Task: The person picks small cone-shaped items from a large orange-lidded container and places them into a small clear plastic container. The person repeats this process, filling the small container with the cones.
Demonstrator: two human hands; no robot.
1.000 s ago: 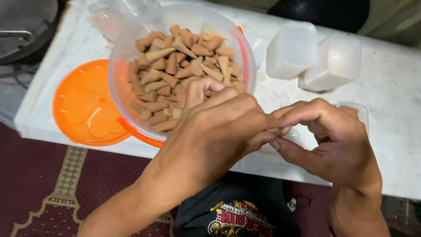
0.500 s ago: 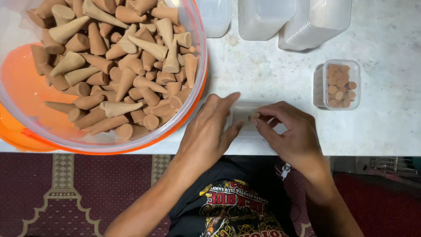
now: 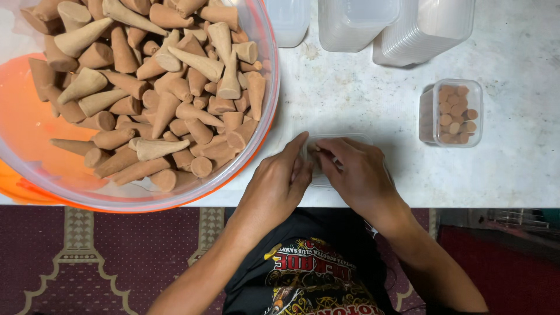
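My left hand (image 3: 279,181) and my right hand (image 3: 356,175) met over a small clear box (image 3: 338,140) that sat on the white table (image 3: 350,93) close to its near edge. Both hands were curled down onto the box, fingers bent and close together, the left thumb stretched up along the box's left side. My right fingertips (image 3: 326,153) pinched something small and brown at the box's rim; I could not tell what exactly, since my fingers hid most of it. Whether my left hand gripped anything besides the box wall I could not tell either.

To my left stood a big clear bowl (image 3: 265,70) resting on an orange lid (image 3: 23,186), heaped with brown cones (image 3: 157,99) lying every which way. The bowl's rim came just beside my left hand. To the right, well apart from my hands, stood a second small clear box (image 3: 429,114) already packed with cones (image 3: 458,114) standing on end, their round bases facing up. At the far edge of the table stood stacks of empty clear boxes (image 3: 420,29).
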